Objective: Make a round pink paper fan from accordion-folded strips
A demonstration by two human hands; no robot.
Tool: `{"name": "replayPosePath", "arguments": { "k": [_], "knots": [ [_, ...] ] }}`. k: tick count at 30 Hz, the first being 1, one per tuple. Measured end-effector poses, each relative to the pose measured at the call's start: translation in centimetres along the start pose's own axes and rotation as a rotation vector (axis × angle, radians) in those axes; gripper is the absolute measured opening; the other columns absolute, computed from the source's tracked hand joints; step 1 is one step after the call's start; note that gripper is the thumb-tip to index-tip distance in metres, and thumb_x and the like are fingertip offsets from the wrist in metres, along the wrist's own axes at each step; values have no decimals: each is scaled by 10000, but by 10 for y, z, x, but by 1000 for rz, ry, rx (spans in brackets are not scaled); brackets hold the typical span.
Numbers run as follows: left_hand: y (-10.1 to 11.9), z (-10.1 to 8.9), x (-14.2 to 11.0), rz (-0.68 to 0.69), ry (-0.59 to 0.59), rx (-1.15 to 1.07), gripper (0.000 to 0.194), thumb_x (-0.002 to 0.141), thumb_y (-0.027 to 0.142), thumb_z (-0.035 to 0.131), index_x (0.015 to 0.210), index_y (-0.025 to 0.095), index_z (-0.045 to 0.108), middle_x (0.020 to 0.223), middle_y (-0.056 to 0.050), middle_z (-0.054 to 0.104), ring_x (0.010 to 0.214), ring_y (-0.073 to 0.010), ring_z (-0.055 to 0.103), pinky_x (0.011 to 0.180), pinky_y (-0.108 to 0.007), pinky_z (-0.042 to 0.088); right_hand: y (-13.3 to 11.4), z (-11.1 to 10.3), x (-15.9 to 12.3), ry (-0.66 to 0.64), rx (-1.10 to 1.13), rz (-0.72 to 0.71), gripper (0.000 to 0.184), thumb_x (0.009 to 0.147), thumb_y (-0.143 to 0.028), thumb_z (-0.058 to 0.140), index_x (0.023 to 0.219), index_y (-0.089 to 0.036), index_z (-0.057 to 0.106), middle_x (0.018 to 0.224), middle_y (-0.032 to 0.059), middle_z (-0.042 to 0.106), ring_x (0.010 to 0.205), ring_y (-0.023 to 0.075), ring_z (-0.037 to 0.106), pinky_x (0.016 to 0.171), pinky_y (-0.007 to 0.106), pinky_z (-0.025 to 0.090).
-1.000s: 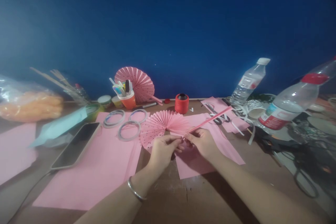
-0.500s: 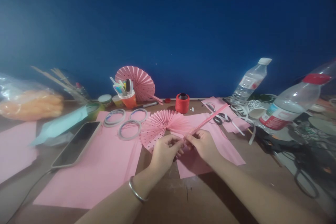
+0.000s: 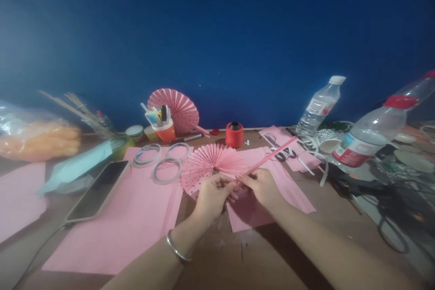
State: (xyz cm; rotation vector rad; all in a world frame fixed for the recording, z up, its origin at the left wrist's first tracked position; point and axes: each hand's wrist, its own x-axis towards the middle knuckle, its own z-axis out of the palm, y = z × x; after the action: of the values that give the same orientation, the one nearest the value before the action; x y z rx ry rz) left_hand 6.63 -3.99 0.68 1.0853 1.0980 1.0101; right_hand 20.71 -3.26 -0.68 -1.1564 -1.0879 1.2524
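Observation:
Between the thumb and fingers of my right hand [image 3: 263,186] is a folded pink paper strip [image 3: 273,154], which slants up to the right. My left hand [image 3: 213,195] is closed in a pinch, its fingertips against those of my right hand at the strip's lower end. Whatever the left fingers hold is too small and covered to make out. Just beyond both hands lies a pleated pink paper fan [image 3: 217,156] with dark dots on its left part, spread in a half circle. My left hand covers part of its near edge.
Behind the fan stands a red thread spool [image 3: 234,135]. Tape rolls [image 3: 167,171] and a phone [image 3: 98,190] lie on pink paper [image 3: 136,231] at left. A marker cup [image 3: 166,132] fronts a finished round fan [image 3: 180,106]. Scissors [image 3: 280,156] and bottles [image 3: 369,133] are at right.
The view has shifted slightly. Both hands keep nearly the same pose, fingertips together, and the pink paper strip stays in my right hand at the same slant.

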Motion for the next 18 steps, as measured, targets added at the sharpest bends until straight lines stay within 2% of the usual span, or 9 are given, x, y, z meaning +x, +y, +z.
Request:
{"name": "replayPosePath", "arguments": {
  "k": [4, 6, 9, 12, 14, 16, 18],
  "knots": [
    [-6, -9, 3, 13, 109, -85, 185, 607, 228, 677, 712, 109, 580, 523, -15, 615, 456, -96, 563, 458, -193, 450, -4, -14, 12, 243, 192, -32, 257, 566, -364, 712, 557, -130, 605, 437, -15, 512, 378, 76, 413, 362, 204, 301],
    [-8, -12, 5, 43, 142, -139, 186, 621, 219, 667, 734, 111, 567, 602, -24, 630, 501, -93, 575, 489, -191, 452, -7, -19, 16, 282, 251, -56, 248, 548, -344, 726, 580, -128, 608, 472, -12, 522, 398, 74, 422, 368, 200, 303],
    [-8, -13, 4, 100, 59, -192, 219, 709, 303, 589, 831, 122, 563, 727, -46, 631, 585, -112, 592, 537, -216, 465, -6, -15, 13, 107, 172, -4, 263, 611, -373, 683, 559, -130, 597, 435, -19, 503, 373, 73, 404, 366, 204, 298],
    [-6, -11, 1, 79, -115, -27, 341, 802, 422, 429, 894, 128, 577, 615, -29, 593, 473, -100, 527, 426, -194, 385, -2, -1, 2, -52, 30, 14, 270, 636, -372, 664, 526, -137, 591, 418, -21, 508, 386, 85, 425, 401, 216, 327],
    [-6, -10, -1, 69, -185, 180, 395, 815, 452, 382, 779, 127, 604, 488, 4, 514, 380, -76, 420, 369, -180, 283, -1, 6, -5, -88, -59, 1, 262, 641, -358, 663, 522, -134, 600, 440, -9, 534, 423, 97, 457, 433, 220, 344],
    [-6, -9, -1, 102, -182, 323, 392, 810, 434, 398, 642, 135, 588, 454, 24, 446, 378, -67, 352, 368, -184, 230, 0, 9, -7, -86, -112, 0, 280, 654, -364, 649, 509, -130, 600, 433, -6, 530, 424, 98, 454, 429, 218, 331],
    [-6, -8, -1, 143, -159, 376, 364, 802, 405, 417, 588, 147, 562, 461, 33, 412, 405, -72, 328, 383, -189, 223, -1, 7, -5, -57, -88, 4, 313, 660, -379, 638, 480, -131, 575, 409, -15, 498, 393, 84, 421, 402, 212, 297]
  ]
}}
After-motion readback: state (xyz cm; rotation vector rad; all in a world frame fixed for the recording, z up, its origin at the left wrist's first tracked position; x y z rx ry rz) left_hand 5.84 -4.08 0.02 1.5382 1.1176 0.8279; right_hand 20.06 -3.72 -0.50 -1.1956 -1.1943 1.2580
